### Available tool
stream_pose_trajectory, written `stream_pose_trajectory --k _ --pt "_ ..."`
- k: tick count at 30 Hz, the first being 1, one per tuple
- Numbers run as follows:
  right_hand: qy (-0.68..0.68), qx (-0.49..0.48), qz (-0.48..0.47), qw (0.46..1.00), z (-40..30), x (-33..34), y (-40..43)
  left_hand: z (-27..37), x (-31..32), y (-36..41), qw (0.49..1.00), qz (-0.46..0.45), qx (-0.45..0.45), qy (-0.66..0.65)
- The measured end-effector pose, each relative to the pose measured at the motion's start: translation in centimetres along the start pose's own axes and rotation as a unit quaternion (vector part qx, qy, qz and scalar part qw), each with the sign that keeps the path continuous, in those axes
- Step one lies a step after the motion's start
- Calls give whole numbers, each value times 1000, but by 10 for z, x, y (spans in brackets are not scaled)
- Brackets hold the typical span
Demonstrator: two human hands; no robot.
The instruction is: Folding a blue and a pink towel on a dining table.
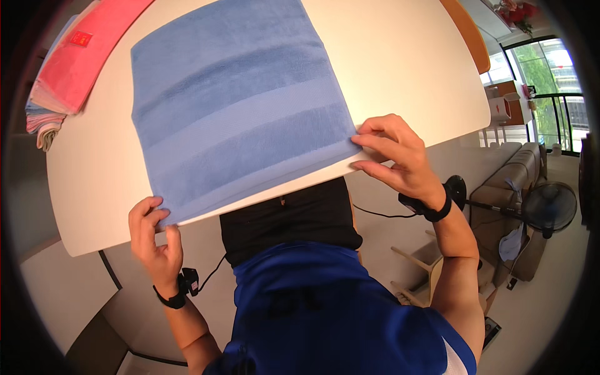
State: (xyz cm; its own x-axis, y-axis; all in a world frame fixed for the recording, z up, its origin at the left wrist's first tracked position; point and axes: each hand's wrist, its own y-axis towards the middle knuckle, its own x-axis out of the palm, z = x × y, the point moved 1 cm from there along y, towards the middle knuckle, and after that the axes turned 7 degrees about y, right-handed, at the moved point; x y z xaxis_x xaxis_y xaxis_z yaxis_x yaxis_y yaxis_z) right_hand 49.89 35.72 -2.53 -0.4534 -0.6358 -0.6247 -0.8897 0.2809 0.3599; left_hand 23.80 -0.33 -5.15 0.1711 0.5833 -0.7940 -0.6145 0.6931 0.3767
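A blue terry towel (243,108) lies flat before me, its near edge running close along the front edge of the white table (403,75). Smoother woven bands cross its pile. The fingertips of my left hand (157,243) touch the towel's near left corner, thumb apart from the fingers at the table edge. At the near right corner, my right hand (398,154) rests its fingertips against the towel's edge. Its thumb is spread away below, over the tabletop rim. Both wrists wear black straps with small devices.
A stack of folded towels (54,112), with a red labelled one (89,56) on top, stands at the table's far left. A cable (384,214) runs from the right wrist device. To the right are a wooden chair (436,276), a fan (548,209) and a sofa (506,173).
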Motion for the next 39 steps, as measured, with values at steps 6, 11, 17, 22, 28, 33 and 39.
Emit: stream_pose_trajectory --k 6,11,17,22,28,33,39 --pt "-43 -48 16 998 -2 15 8 15 -11 4 999 10 20 34" --pt "-149 -144 2 978 -21 28 16 28 -11 0 990 54 102 84" --pt "-171 -177 -24 969 -44 43 24 56 9 14 985 51 164 35" --pt "-163 -197 -34 966 -53 67 31 72 27 22 985 41 168 11" --pt "-127 -198 -31 971 -52 91 41 62 34 24 989 18 145 -3" --pt "-104 -176 -25 979 -46 92 45 64 38 29 992 24 124 -10" --pt "-147 -231 -4 962 -44 86 47 64 45 32 980 29 197 16"
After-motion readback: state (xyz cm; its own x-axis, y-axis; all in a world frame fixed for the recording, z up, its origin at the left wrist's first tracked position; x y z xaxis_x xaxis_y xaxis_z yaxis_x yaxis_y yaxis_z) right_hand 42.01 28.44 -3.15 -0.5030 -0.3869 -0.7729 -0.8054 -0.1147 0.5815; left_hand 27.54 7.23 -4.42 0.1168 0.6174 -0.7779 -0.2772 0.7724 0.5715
